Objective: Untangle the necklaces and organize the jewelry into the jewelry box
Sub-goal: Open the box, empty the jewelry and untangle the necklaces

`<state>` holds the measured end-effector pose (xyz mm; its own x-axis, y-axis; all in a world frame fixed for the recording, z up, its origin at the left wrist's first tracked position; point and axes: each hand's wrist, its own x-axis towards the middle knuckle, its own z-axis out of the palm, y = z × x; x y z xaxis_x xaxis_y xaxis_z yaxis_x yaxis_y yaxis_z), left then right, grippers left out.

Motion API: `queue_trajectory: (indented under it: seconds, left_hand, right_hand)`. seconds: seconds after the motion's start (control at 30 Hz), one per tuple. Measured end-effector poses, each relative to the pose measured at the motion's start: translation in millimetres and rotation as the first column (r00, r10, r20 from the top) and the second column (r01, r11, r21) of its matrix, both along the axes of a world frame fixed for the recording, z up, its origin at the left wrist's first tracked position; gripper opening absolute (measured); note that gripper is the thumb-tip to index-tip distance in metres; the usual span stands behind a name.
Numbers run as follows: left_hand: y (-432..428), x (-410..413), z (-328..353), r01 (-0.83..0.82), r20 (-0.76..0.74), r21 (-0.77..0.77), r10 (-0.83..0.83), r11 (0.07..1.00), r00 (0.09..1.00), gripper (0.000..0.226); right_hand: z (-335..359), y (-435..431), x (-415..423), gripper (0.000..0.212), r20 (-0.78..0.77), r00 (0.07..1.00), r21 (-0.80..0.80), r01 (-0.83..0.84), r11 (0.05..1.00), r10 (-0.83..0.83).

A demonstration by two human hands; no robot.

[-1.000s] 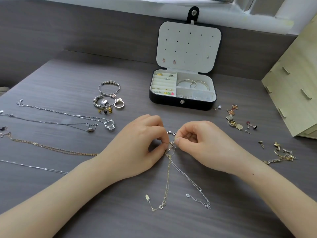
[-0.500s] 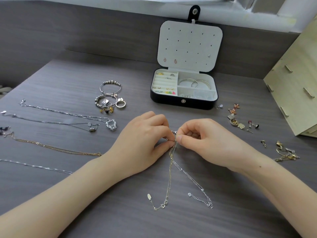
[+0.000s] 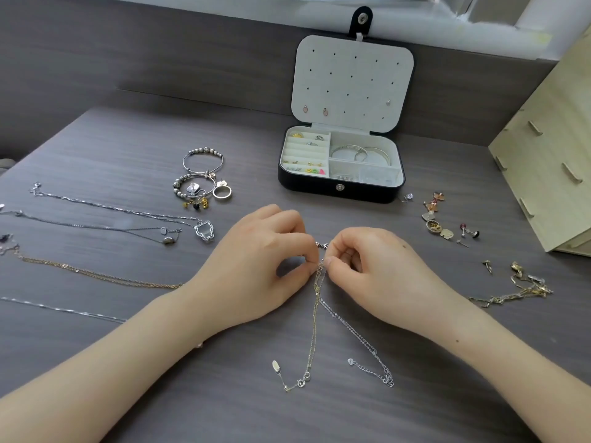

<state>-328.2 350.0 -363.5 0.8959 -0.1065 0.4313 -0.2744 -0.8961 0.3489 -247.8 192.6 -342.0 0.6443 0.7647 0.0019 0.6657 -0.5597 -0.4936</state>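
Two tangled necklaces, a gold chain (image 3: 314, 334) and a silver chain (image 3: 358, 337), lie at the table's middle with their clasp ends trailing toward me. My left hand (image 3: 256, 266) and my right hand (image 3: 377, 270) face each other and each pinches the knot (image 3: 320, 262) where the chains meet. The black jewelry box (image 3: 339, 187) stands open behind them, with rings, small studs and bangles in its white compartments and three earrings pinned in its lid (image 3: 351, 81).
Several straightened necklaces (image 3: 105, 207) lie in rows at the left. Beaded bracelets, charms and a ring (image 3: 204, 182) sit left of the box. Loose earrings (image 3: 447, 223) and another tangled chain (image 3: 518, 289) lie at the right, beside a pale wooden box (image 3: 550, 155).
Both hands stay pinched on the knot and have barely shifted. The trailing chain ends lie as before.
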Motion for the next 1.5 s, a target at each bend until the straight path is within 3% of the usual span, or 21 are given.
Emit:
queue_trajectory:
  seconds: [0.27,0.73,1.27,1.5]
  left_hand:
    - [-0.8,1.9,-1.7,0.019,0.029,-0.001,-0.019,1.0,0.999,0.017]
    - [2.7,1.0,-3.0,0.008,0.0,-0.032,-0.008,0.999,1.0,0.014]
    - [1.3,12.2,-6.2,0.026,0.05,-0.012,-0.025,1.0,0.998,0.019]
    - [0.9,7.1,-3.4,-0.019,0.029,-0.157,0.024,0.987,0.999,0.013]
  right_hand:
    - [4.3,-1.8,1.5,0.019,0.004,0.991,0.059,-0.136,0.989,0.136]
    - [7.5,-3.4,8.1,0.018,-0.128,0.991,0.124,-0.017,0.992,0.033]
    - [12.7,-2.8,13.8,0.012,-0.333,0.941,0.173,0.002,0.985,0.056]
    - [12.3,-2.7,14.7,0.013,-0.327,0.945,0.162,0.042,0.986,0.013]
